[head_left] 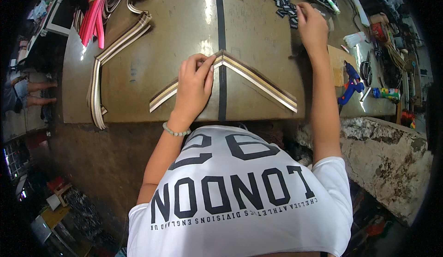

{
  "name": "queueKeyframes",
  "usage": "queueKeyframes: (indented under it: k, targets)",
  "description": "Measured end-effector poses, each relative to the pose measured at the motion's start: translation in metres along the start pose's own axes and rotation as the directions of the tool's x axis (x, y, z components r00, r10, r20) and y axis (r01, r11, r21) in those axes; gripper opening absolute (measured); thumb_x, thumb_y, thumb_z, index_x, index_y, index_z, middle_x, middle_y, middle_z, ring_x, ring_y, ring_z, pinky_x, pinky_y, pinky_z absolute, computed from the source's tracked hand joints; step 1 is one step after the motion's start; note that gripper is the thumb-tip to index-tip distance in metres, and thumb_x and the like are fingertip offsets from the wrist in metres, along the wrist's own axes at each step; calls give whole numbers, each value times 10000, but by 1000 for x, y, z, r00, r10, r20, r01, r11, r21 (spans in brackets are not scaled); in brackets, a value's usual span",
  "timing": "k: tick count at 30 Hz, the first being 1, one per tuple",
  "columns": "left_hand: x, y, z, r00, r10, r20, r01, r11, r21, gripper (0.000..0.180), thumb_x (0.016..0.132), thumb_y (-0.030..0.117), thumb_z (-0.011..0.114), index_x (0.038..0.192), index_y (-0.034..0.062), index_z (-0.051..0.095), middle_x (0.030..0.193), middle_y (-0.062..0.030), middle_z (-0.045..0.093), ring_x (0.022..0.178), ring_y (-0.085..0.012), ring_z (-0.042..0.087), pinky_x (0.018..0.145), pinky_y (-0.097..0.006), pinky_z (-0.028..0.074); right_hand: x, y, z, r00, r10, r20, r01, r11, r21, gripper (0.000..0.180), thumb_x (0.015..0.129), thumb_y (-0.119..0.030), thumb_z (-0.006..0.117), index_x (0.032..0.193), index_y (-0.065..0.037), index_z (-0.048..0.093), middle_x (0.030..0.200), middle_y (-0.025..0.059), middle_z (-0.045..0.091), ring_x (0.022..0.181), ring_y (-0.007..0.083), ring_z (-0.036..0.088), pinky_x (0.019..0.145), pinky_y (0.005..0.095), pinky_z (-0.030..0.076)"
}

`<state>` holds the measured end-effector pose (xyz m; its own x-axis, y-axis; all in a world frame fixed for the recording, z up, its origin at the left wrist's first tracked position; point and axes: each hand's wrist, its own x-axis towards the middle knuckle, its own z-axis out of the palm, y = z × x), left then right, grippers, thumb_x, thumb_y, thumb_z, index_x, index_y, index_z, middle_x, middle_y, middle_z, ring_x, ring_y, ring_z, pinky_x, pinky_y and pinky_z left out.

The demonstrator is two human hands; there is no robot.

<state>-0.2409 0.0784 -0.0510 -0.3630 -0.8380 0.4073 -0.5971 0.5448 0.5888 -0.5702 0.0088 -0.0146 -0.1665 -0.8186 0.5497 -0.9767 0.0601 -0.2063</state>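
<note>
- The left hand (194,88) lies flat-fingered, pressing on the striped brown, cream and gold woven band (258,79) folded into a V, just left of its peak.
- The band looks light, limp and flexible; it is best held at the fold.
- The right hand (311,26) reaches well beyond, fingertips curled on small black fabric pieces (286,8).
- A black strip (221,49) crosses the worktable (175,31) under the peak.

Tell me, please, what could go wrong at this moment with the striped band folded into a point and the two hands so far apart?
1. Only the left hand presses the folded striped band; the fold may slip off the black strip.
2. The right hand reaches among small black pieces and might scatter them.
3. The blue glue gun lies near the right forearm, which could knock it.
</note>
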Motion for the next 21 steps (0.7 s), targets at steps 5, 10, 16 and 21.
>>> queueKeyframes:
  k: [5,10,16,21]
  targets:
    - [-5,5,-1,1000,-6,8,6,1000,17,284,871,23,644,1155,27,661,1081,-124,573,956,-281,536,876,-393,450,-60,-53,-63,904,241,352,-407,734,544,235,938,-220,654,1031,-13,715,895,105,721,783,136,660,710,294,516]
    - [-12,11,-2,1000,-15,25,15,1000,14,297,867,24,648,1163,26,657,1081,-120,569,954,-279,538,868,-387,450,-104,-115,-61,835,16,549,-421,662,620,183,895,-130,716,1020,4,711,881,51,697,772,80,619,708,234,501]
    - [-17,14,-8,998,-33,51,36,998,-60,293,871,6,633,1162,7,664,1115,-130,585,964,-283,536,880,-378,462,-117,-136,-24,911,-57,408,-253,705,663,158,858,-56,719,1003,6,699,841,100,663,710,146,613,658,270,497]
    - [-28,18,-40,955,25,296,19,989,-146,474,808,65,701,1271,39,599,1308,-157,525,1242,-344,490,1065,-441,399,-123,-138,-15,950,-61,308,-160,749,643,161,851,-60,723,999,2,705,853,104,641,680,171,587,630,292,485]
